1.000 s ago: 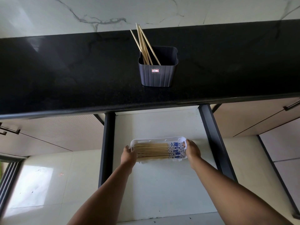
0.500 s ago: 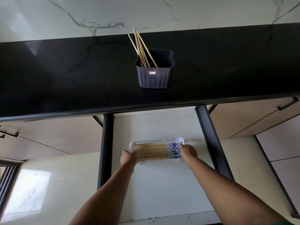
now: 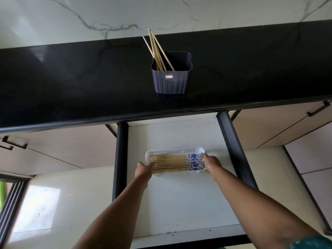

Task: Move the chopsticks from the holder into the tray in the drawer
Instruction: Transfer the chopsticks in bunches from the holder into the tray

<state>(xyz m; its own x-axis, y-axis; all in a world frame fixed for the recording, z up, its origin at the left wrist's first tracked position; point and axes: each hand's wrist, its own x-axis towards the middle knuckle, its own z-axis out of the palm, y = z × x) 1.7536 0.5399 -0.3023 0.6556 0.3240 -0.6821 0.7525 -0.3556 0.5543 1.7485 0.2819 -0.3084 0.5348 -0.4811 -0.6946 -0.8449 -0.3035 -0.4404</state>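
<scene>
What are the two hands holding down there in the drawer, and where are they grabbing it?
The white tray of chopsticks. The left hand grips its left end and the right hand its right end.

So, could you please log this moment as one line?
left hand on tray | right hand on tray | chopsticks remain in holder

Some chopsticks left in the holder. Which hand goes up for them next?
Right, narrowly. Both hands sit at the tray ends in the drawer: left hand, right hand. The holder on the counter stands nearer the right hand's side, so its reach to the remaining chopsticks looks straighter.
</scene>
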